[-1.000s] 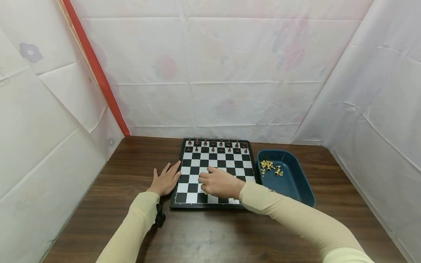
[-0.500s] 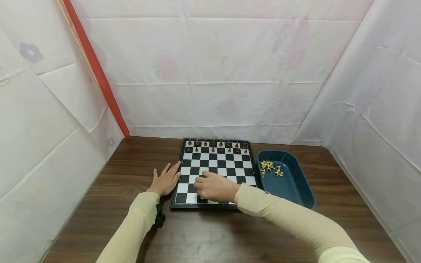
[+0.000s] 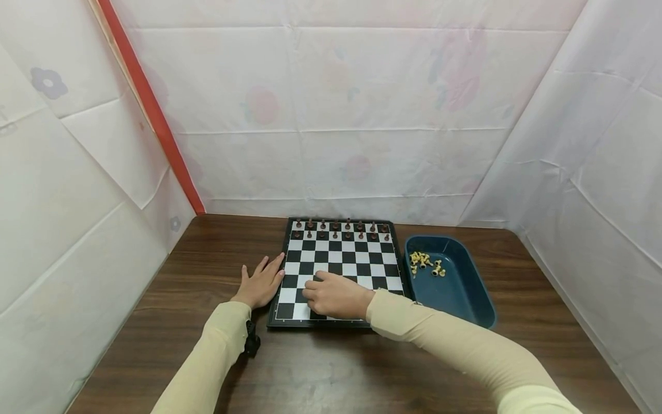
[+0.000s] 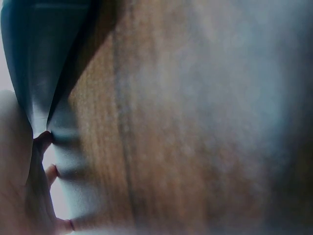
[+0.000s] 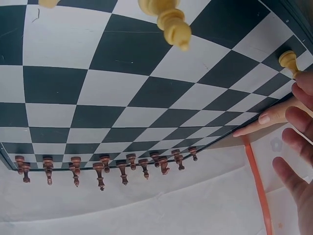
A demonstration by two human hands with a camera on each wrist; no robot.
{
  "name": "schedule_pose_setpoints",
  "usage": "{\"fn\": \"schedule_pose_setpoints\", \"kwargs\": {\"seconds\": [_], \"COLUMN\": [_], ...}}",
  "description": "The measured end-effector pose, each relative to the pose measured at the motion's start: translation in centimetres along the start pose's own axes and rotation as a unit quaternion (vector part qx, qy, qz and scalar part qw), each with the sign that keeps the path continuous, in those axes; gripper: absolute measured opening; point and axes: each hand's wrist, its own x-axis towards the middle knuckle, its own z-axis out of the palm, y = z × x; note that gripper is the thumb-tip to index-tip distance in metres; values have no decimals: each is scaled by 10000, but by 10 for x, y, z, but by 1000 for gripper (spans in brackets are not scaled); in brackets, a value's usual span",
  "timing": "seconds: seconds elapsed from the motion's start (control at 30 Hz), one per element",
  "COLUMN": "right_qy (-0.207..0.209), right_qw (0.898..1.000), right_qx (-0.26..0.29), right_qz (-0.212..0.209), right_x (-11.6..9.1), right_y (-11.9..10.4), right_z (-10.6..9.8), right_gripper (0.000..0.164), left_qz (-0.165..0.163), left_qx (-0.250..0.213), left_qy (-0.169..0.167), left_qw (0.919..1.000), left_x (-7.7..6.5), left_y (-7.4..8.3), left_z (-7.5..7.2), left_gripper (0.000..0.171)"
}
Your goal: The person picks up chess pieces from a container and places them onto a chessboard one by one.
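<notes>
My right hand [image 3: 338, 296] is over the near left part of the chessboard [image 3: 334, 257]. In the right wrist view its fingertips pinch the top of a yellow chess piece [image 5: 288, 59], whose wide base is against a dark square; the piece's head is hidden by the fingers. A larger-looking yellow chess piece [image 5: 177, 32] stands closer to that camera. My left hand [image 3: 258, 284] lies flat on the table with spread fingers, its fingertips at the board's left edge. Two rows of brown chess pieces [image 3: 335, 234] stand along the board's far side.
To the board's right stands a blue tray [image 3: 455, 294] with several yellow chess pieces [image 3: 420, 260] at its left side. White patterned sheets [image 3: 331, 167] surround the wooden table [image 3: 310, 374] at the back and sides. A red strip [image 3: 160, 126] runs down the left corner.
My right hand has moved left and a little nearer across the board, then almost stopped. The left hand stays in place, and the pieces in the tray look the same.
</notes>
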Motion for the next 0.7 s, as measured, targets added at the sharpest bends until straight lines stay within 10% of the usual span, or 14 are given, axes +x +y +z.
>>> {"fn": "schedule_pose_setpoints", "kwargs": {"seconds": [0.7], "right_qy": [-87], "right_qw": [9994], "right_qx": [24], "right_qz": [344], "right_x": [-19], "right_y": [19], "right_z": [-2], "right_gripper": [13], "left_qz": [33], "left_qx": [14], "left_qy": [-59], "left_qw": [10000], "left_x": [0], "left_y": [-1], "left_z": [0], "left_gripper": [55]}}
